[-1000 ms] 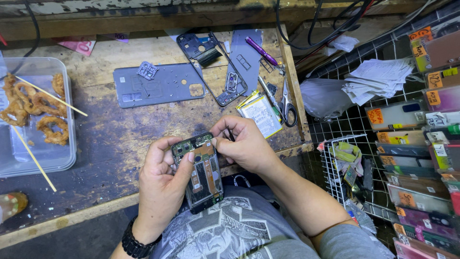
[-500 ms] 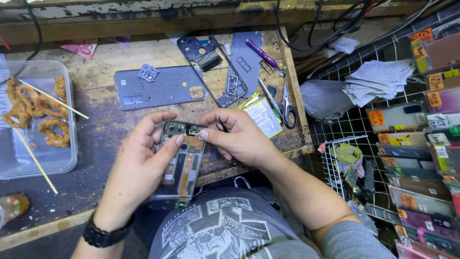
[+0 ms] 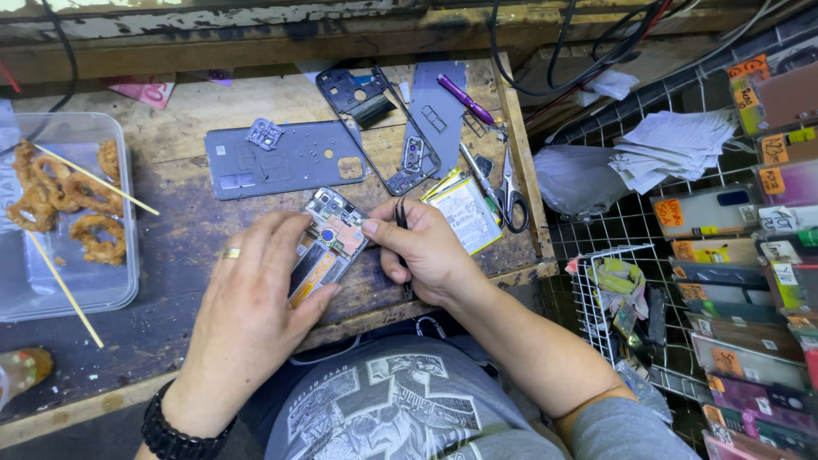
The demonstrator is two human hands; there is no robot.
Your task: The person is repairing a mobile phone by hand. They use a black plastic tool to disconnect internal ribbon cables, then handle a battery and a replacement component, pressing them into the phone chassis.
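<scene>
Opened phone point(image 3: 328, 247) gripped in left hand point(image 3: 256, 298); right hand point(image 3: 426, 251) beside it pinching tweezers point(image 3: 400, 217).

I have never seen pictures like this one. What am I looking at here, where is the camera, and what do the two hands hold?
The camera sits on a person's head and looks down, so you see that person's own two hands above a worn wooden workbench. The left hand, with a ring and a black wristband, holds an opened phone with its inner parts showing. The right hand grips thin dark tweezers beside the phone's upper end. On the bench lie a grey back cover, a phone frame, a flat battery, scissors and a purple pen-like tool. At the left stands a clear plastic box with fried food and skewers. At the right are wire racks of packaged goods.
</scene>
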